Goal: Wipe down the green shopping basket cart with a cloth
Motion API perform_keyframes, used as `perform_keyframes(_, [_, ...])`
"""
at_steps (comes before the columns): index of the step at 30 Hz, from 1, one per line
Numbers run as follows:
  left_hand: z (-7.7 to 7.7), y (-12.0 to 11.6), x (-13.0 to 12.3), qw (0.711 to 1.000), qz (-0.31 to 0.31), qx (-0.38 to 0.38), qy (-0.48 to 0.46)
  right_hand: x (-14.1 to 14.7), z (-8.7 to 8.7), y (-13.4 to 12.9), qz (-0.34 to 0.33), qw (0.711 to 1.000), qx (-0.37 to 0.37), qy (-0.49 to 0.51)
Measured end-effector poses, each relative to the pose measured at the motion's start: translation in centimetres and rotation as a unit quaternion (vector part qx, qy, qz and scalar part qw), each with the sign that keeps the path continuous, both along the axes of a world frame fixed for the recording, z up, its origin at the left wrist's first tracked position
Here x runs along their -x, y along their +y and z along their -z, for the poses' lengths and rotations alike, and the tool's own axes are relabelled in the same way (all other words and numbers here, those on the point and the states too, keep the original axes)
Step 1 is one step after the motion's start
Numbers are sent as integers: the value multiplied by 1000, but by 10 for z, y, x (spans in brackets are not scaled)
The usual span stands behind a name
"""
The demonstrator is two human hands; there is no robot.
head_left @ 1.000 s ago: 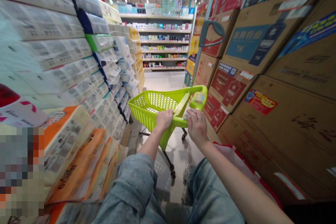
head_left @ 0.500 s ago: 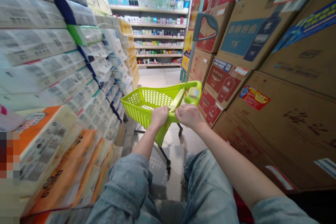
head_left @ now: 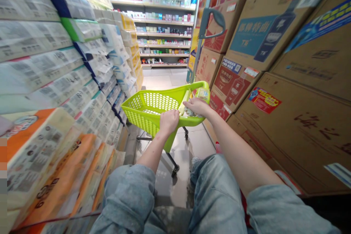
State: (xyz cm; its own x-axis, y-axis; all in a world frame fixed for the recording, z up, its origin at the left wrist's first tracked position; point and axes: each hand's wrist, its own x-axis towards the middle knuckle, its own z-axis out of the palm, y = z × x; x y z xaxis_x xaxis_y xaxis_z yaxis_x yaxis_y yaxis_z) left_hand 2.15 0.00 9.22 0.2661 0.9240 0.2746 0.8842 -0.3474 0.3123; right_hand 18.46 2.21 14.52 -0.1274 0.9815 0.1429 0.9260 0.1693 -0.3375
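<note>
A lime-green shopping cart [head_left: 148, 126] with a perforated basket stands in front of me, turned at an angle. My left hand [head_left: 169, 121] is closed round the cart's near rim, knuckles up. Slightly higher and to the right, my right hand [head_left: 197, 106] reaches over the same rim with curled fingers beside the pale flap [head_left: 182, 106] at the basket's handle end. Something small and greyish shows under those fingers, too unclear to name. The cart's rounded green handle end [head_left: 206, 85] lies just beyond, bearing a printed label [head_left: 203, 93].
Stacked tissue packs [head_left: 74, 76] line the left, with orange packs [head_left: 63, 175] close by. Cardboard cartons [head_left: 255, 40] rise along the right. A blue-grey loop handle [head_left: 212, 23] on a pole stands out there. Shelves [head_left: 164, 34] of small goods close the far end.
My right hand has moved off the near rim, up and inward over it beside the flap. My left hand stays on the rim. The cart has shifted slightly left in view.
</note>
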Motion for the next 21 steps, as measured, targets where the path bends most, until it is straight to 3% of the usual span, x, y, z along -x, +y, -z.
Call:
perform_keyframes(8, [2,-14,-10,997,46,-17,-51,-28,5,12,-36,991,-53,117])
perform_keyframes(14, [18,0,13,988,118,-5,-100,-42,5,13,-65,979,-70,182])
perform_keyframes(21, [32,16,34,998,54,-7,18,-50,-1,24,-99,991,-83,40])
